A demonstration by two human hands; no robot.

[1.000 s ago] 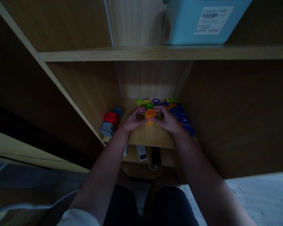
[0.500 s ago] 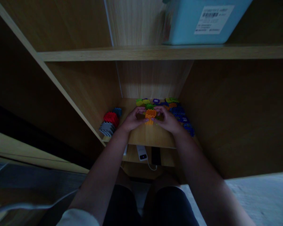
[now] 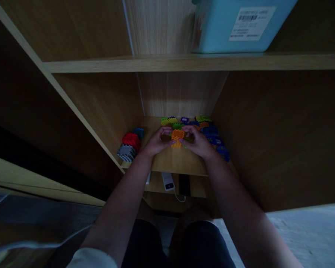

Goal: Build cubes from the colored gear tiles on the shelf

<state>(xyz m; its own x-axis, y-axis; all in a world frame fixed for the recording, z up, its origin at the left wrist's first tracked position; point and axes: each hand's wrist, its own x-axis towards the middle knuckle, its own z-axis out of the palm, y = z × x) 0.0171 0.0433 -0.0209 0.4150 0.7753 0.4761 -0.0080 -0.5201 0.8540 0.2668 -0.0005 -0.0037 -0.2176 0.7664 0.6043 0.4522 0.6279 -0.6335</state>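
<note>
Between my two hands is a stack of orange toothed-edge tiles point(image 3: 178, 134), held above the middle shelf. My left hand point(image 3: 159, 141) grips its left side, thumb low and fingers higher up. From the right, my right hand point(image 3: 197, 141) grips the same stack in the same way. Just behind it lie green tiles point(image 3: 177, 126), partly hidden by the hands and the orange stack. Yellow-green tiles point(image 3: 169, 121) rest at the back of the shelf, and many blue tiles point(image 3: 212, 134) spread along its right side.
At the shelf's left stand grey tiles point(image 3: 126, 153), red tiles point(image 3: 131, 140) and blue tiles point(image 3: 139, 132). A light blue bin point(image 3: 212, 33) sits on the upper shelf point(image 3: 156, 64). Below are a white power bank point(image 3: 168, 181) with a cable and a black phone-like slab point(image 3: 184, 185).
</note>
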